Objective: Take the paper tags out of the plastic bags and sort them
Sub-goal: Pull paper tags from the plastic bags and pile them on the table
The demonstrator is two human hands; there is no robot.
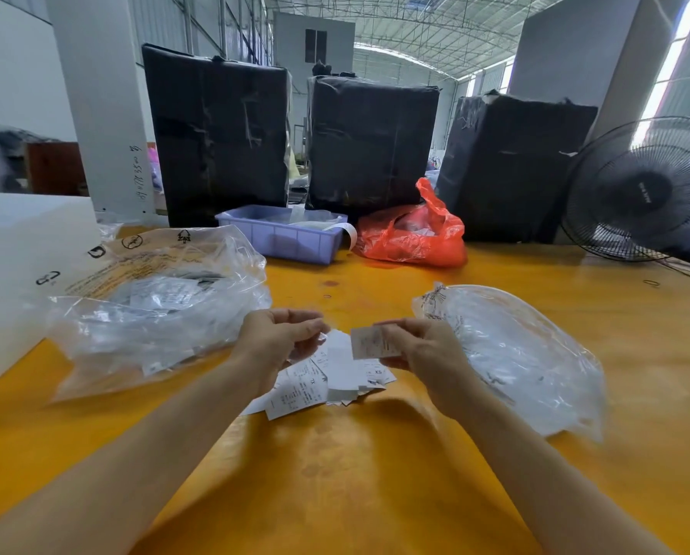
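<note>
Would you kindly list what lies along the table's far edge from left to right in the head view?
Lavender tray → red plastic bag → black fan.

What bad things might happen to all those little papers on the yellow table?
1. The black electric fan faces the yellow table; if running, it might scatter the loose pile of white paper tags.
2. The right hand only pinches the small white tag at one edge, so it may slip.
3. The crumpled clear plastic bags lie close beside the pile, so sorted tags could slide underneath.
</note>
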